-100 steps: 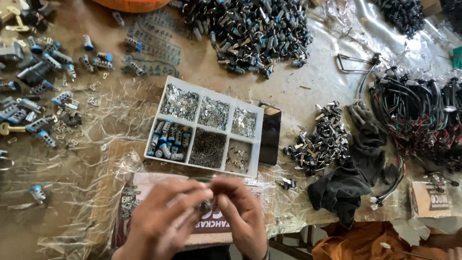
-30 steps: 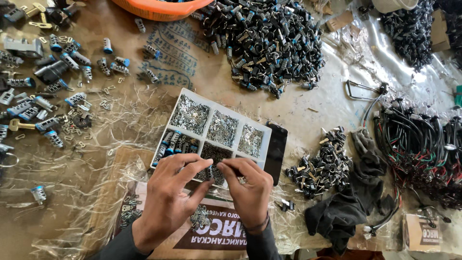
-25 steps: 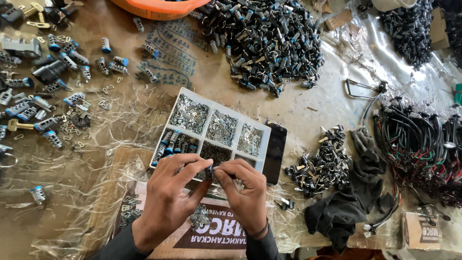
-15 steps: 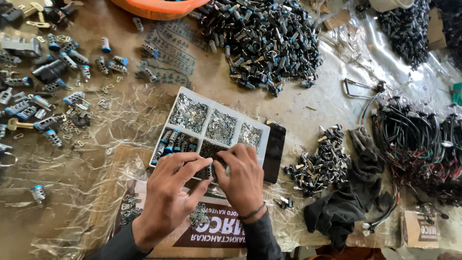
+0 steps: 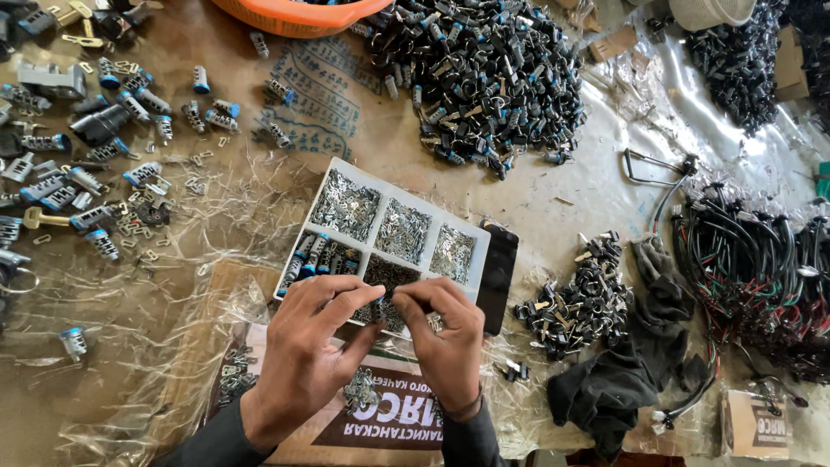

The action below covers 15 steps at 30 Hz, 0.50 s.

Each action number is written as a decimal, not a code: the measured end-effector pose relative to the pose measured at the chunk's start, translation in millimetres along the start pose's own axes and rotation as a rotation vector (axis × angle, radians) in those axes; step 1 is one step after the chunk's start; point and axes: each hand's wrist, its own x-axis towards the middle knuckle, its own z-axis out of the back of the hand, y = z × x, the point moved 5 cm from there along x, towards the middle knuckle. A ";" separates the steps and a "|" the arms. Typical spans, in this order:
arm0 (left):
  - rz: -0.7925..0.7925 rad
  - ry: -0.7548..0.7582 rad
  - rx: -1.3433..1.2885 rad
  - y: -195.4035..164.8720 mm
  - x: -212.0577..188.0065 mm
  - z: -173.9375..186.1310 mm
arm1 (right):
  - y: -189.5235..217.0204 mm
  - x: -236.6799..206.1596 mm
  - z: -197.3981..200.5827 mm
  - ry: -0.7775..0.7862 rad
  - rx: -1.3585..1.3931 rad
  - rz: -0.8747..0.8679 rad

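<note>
My left hand [image 5: 304, 359] and my right hand [image 5: 443, 337] meet fingertip to fingertip over the near edge of a white compartment tray [image 5: 484, 256]. Between the fingertips they pinch a small metal part [image 5: 386, 300], mostly hidden by the fingers. The tray holds heaps of tiny silver metal pieces in its far cells, blue-capped cylinders [image 5: 308, 256] in its near left cell and dark small parts in the near middle cell. A few loose silver pieces [image 5: 361, 389] lie on the printed cardboard under my wrists.
A big heap of dark lock cylinders [image 5: 484, 69] lies at the back, below an orange basin [image 5: 298, 13]. Loose cylinders and clips [image 5: 95, 164] are scattered at left. A black phone [image 5: 499, 275] lies beside the tray. Right: a smaller cylinder pile [image 5: 575, 298], black cloth [image 5: 622, 380], wire bundles [image 5: 752, 277].
The view has shifted, so the tray sits lower and closer. My hands rose from the cardboard to the tray's near edge, and the right fingers dipped over the near cells and came back.
</note>
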 end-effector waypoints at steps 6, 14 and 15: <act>-0.002 -0.015 0.001 -0.7 0.2 0.5 | -5.1 -6.4 -3.4 0.137 0.170 -0.032; 0.000 -0.026 -0.003 -0.1 0.0 0.3 | -11.5 -4.9 -6.3 0.167 0.213 -0.087; -0.003 -0.030 -0.006 -0.2 0.1 0.2 | -12.5 -4.5 -6.2 0.179 0.217 -0.098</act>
